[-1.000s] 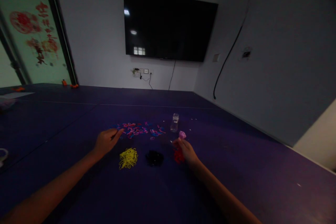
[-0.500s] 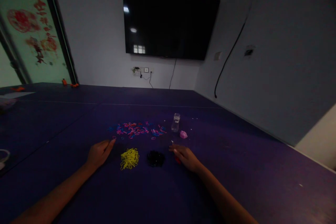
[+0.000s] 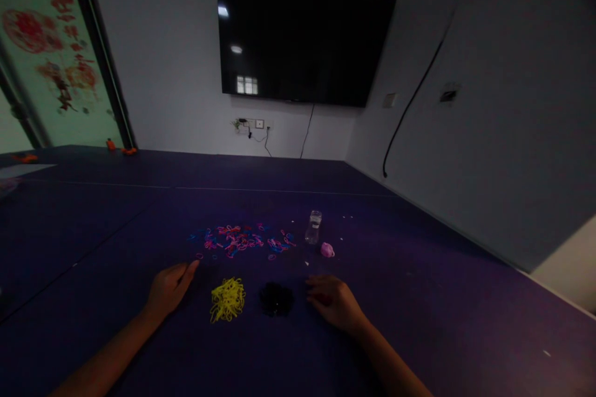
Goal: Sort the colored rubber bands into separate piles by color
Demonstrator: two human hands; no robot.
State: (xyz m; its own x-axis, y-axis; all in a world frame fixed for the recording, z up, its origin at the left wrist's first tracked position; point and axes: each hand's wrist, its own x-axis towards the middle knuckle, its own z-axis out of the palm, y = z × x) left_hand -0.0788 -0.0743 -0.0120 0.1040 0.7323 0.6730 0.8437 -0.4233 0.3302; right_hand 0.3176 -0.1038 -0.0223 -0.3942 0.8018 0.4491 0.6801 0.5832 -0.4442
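Observation:
My left hand (image 3: 167, 290) rests on the purple surface with curled fingers, its thumb side pointing at a pink rubber band (image 3: 199, 255). Whether anything is inside it is hidden. To its right lies a pile of yellow rubber bands (image 3: 227, 300), then a black pile (image 3: 276, 299), probably also bands. My right hand (image 3: 339, 305) is right of the black pile, its fingers bent and thumb spread from them. Something red (image 3: 325, 299) shows beneath it, mostly covered. Beyond both hands is a scattering of pink, blue and red rubber bands (image 3: 239, 240).
A small clear bottle (image 3: 313, 227) stands behind my right hand, next to a pink lump-shaped object (image 3: 327, 250). Small white scraps dot the surface (image 3: 442, 322). A wall-mounted TV (image 3: 302, 37) and a hanging black cable (image 3: 414, 90) are at the back; orange objects (image 3: 129, 151) lie far left.
The view has tilted up slightly, so the table things appear lower. My right thumb has moved away from the fingers, toward me. My left hand looks nearly unchanged.

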